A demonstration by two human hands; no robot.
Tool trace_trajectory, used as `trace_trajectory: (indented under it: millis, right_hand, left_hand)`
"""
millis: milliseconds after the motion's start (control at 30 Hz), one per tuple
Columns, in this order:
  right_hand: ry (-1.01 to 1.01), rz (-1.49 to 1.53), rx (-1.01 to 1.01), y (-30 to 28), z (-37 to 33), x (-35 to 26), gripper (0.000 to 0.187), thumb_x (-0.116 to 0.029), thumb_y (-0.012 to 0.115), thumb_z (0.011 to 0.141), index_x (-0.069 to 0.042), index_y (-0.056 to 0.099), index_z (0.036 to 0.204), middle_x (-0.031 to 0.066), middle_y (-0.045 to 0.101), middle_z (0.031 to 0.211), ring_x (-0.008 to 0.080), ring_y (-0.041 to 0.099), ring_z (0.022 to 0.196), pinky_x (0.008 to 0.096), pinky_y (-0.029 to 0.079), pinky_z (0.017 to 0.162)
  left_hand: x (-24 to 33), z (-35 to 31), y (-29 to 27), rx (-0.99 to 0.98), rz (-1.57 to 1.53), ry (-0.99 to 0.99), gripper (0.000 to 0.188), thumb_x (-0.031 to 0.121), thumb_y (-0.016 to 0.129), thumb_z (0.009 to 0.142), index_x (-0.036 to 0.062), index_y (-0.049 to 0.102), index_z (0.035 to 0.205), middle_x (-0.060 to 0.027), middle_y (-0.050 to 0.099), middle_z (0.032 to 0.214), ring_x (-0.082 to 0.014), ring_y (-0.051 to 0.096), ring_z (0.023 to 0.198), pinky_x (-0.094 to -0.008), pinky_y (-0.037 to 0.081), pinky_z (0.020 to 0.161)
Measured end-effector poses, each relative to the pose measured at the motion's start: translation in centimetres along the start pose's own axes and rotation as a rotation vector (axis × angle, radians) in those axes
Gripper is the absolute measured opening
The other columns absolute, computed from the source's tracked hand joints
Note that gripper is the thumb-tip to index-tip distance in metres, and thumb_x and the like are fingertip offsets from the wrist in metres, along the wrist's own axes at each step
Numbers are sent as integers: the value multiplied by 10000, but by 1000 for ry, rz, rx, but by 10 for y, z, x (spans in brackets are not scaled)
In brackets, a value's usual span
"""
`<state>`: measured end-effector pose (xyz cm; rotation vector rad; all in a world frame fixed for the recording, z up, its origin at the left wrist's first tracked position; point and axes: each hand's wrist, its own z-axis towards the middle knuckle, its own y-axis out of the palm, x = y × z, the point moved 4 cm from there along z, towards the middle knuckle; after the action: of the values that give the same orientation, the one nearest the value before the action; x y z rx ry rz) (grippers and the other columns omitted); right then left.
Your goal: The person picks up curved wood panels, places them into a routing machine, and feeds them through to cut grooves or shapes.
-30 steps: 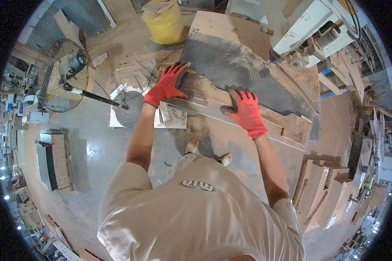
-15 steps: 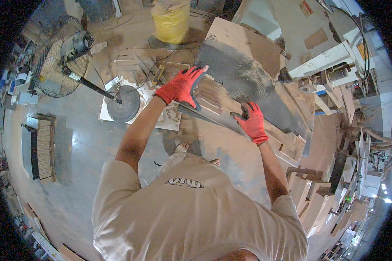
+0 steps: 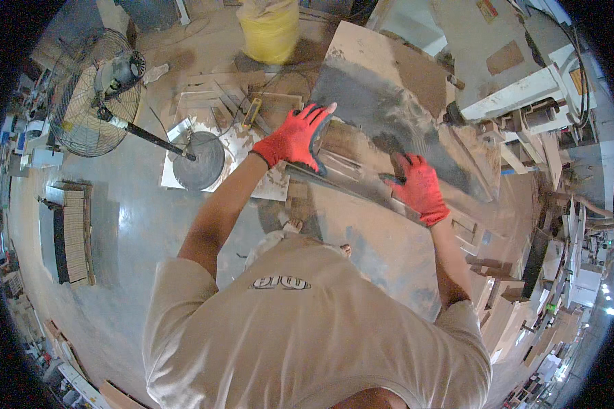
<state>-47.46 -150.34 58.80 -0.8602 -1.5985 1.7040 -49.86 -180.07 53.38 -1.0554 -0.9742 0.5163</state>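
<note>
Both my hands wear red work gloves with dark palms, and reach over a dusty dark board. My left hand is open at the board's left edge, thumb spread wide from the fingers. Out to the right is my right hand, also open, its fingers stretched and its thumb apart over the board's near side. Between the two hands lie narrow wooden strips, smeared by motion. Whether my palms press on the wood is hidden.
A pedestal fan with a round base stands at the left. Beyond the board is a yellow bag-lined bin. A yellow-handled tool lies on scrap boards. Machine parts stand at the right, a stack of slats at the left.
My right hand has moved right and slightly nearer, away from the left one. The left hand has shifted a little right. The ridged wood between them has changed in look and is blurred.
</note>
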Motion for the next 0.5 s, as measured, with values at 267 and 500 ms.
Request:
trace_trajectory:
  millis: [267,500]
  right_hand:
    - [109,-232,35,-111,0,-44,634,-318,812,715,-57,615,1257,166,610,1179,374,583,1070,464,506,876]
    - [204,-237,116,-136,-96,-42,609,-284,833,680,-251,650,1260,79,597,1213,299,589,1044,433,521,797]
  left_hand:
    - [-2,3,1,-45,-7,-58,1485,463,959,439,209,69,1600,-210,349,1536,-410,304,1437,-655,293,1080]
    - [13,9,-5,-50,190,33,1327,488,913,512,222,187,1591,-188,343,1556,-423,269,1458,-677,190,1134]
